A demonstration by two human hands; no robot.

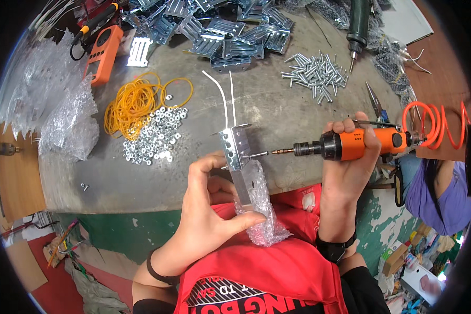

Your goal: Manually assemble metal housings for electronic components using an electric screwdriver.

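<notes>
The right hand is wrapped round an orange power screwdriver, its bit at a screw in a metal bracket; the left hand grips the bar below, beside bubble wrap; beyond, on the table, lie nuts and rubber bands

Orange driver — level; silver bracket — tilted.
</notes>
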